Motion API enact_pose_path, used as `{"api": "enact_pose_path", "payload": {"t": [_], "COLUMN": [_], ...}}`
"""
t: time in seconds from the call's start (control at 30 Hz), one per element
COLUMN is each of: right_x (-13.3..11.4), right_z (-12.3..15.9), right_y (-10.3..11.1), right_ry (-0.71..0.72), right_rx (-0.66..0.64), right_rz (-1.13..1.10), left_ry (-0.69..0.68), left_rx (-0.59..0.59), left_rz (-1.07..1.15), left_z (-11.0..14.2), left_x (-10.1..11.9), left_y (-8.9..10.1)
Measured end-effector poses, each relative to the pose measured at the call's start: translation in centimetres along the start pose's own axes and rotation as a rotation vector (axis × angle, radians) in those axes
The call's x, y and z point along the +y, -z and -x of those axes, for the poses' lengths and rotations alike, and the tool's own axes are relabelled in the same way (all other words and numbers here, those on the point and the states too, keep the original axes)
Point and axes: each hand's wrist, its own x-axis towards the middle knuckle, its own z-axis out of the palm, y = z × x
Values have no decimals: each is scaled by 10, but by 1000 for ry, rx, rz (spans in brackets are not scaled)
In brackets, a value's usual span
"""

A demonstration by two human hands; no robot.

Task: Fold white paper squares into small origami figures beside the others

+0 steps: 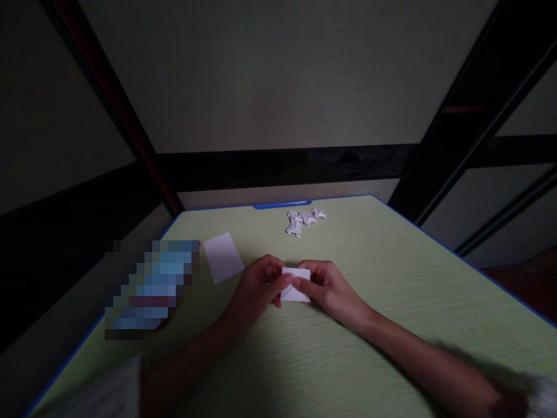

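A small folded piece of white paper (296, 293) is held up between my two hands, just above the table. My left hand (264, 281) grips its left side, thumb on the front face and fingers curled behind. From the other side my right hand (324, 284) pinches it the same way, and the two thumb tips nearly meet at its middle. Crease lines show faintly on the paper below the thumbs. Its back is hidden. Beyond my hands lie several small folded white paper figures (306, 218), clustered near the far edge.
A stack or sheet of white paper (224, 258) lies left of my hands. Farther left is a pixelated, blurred object (152, 287) I cannot make out. The light green table (391, 261) has a blue rim, with a wall panel (282, 87) behind it.
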Motion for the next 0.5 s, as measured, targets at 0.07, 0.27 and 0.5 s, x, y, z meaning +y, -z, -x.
{"api": "enact_pose_path", "payload": {"t": [0.07, 0.27, 0.5], "right_x": [0, 0, -2], "right_z": [0, 2, 2], "right_y": [0, 1, 1], "right_ry": [3, 12, 8], "right_rx": [-11, -40, -39], "right_rz": [1, 28, 30], "left_ry": [13, 37, 34], "left_rx": [-43, -114, -107], "left_rz": [-73, -103, -75], "left_z": [1, 2, 3], "left_x": [-1, -2, -1], "left_y": [0, 2, 2]}}
